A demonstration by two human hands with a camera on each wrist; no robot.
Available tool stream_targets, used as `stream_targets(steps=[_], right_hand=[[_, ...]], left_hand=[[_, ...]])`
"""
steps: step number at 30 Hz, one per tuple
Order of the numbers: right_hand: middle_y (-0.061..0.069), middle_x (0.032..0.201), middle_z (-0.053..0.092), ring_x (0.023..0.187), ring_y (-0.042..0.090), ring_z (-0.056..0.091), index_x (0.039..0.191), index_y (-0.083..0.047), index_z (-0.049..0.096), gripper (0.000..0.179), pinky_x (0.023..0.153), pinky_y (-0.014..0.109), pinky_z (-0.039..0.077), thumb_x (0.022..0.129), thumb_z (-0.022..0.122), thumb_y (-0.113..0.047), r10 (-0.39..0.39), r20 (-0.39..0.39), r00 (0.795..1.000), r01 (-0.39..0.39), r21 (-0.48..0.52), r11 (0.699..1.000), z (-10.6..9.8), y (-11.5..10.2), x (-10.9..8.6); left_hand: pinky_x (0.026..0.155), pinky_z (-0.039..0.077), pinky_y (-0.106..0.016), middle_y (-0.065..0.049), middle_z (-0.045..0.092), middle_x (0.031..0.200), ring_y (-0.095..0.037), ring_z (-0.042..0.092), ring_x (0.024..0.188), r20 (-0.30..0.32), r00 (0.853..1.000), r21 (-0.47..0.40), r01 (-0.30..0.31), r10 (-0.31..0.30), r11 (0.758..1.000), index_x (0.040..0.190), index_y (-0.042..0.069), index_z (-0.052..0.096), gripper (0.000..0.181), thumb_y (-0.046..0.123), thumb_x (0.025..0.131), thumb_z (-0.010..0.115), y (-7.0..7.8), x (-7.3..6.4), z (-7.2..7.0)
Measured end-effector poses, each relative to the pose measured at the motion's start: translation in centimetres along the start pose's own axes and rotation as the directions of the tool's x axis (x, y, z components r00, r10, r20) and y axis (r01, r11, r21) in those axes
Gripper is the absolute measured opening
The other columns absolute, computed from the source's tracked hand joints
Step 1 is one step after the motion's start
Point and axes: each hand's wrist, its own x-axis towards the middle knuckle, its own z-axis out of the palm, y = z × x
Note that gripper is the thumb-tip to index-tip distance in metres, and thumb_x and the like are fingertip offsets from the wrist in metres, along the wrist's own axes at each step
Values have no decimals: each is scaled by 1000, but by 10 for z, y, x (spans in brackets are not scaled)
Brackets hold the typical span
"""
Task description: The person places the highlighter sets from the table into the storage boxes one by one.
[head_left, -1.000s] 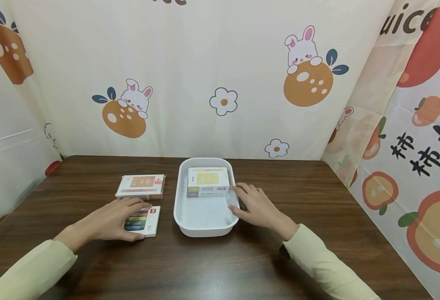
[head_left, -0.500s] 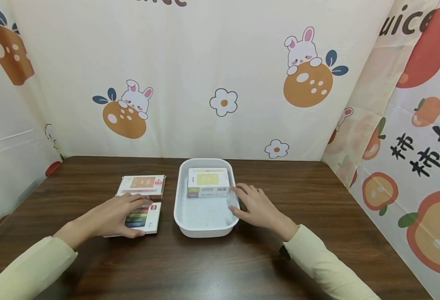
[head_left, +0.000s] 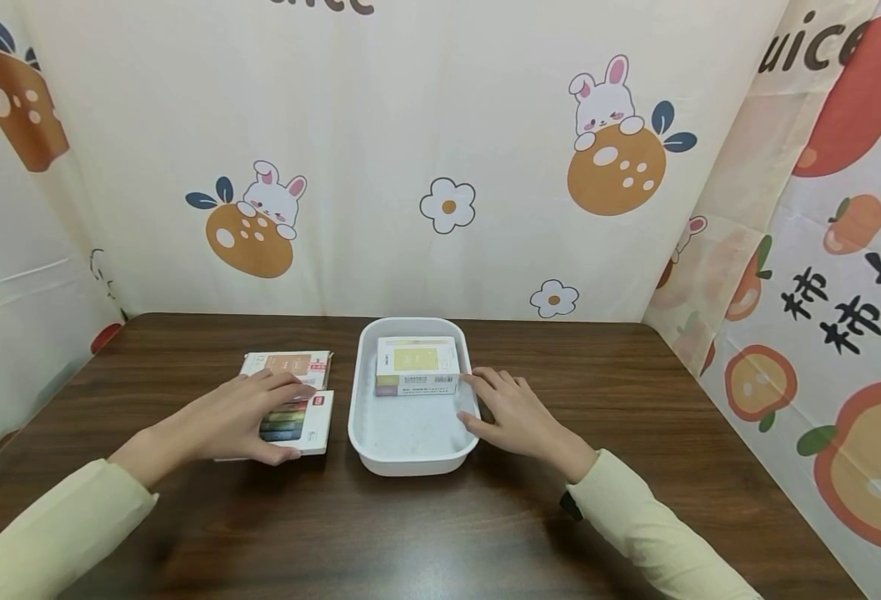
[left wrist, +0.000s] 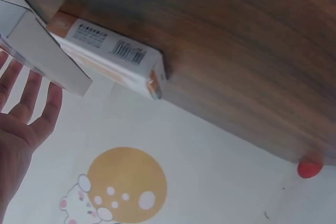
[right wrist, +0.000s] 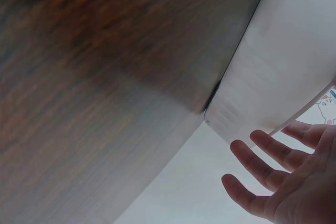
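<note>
My left hand (head_left: pixel 233 419) grips a flat white crayon box (head_left: pixel 318 423) from above, its front showing a row of coloured sticks partly covered by my fingers. In the left wrist view this box (left wrist: pixel 47 53) is raised off the table, fingers along its side. Just behind it lies a white and orange box (head_left: pixel 290 364), partly hidden by the hand. My right hand (head_left: pixel 518 419) rests with loosely spread fingers at the right rim of a white plastic tray (head_left: pixel 410 446). Inside the tray's far half lies a white box with a yellow-green panel (head_left: pixel 416 360).
The dark brown wooden table (head_left: pixel 380 533) spreads in front of and around the tray. A printed curtain (head_left: pixel 365 167) with rabbits and fruit stands along the back edge, with more printed cloth at both sides.
My left hand has lifted the crayon box and moved it away from me and slightly right, so it now overlaps the orange box. The right hand and the tray stay in place.
</note>
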Motion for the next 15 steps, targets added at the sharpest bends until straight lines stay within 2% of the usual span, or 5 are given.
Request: stream_targets(steps=[10,15], right_hand=[[10,124,52,112,28,51,128,-9,50,54,86,50,42,87,52,-45,-1,-3,1000,1,-3,1000,0,0,0],[10,124,53,112,29,51,128,-10,50,54,86,50,42,87,52,-44,-2,-6,1000,2,-4,1000,0,0,0]], left_hand=[[85,44,-47,-2,54,123,-23,48,114,-11,1000,-16,0,0,1000,122,19,57,72,61,65,69,12,13,-15],[90,42,-46,-4,55,123,-24,51,110,5,1000,-39,18,-18,999,123,21,56,72,62,65,68,19,22,-20]])
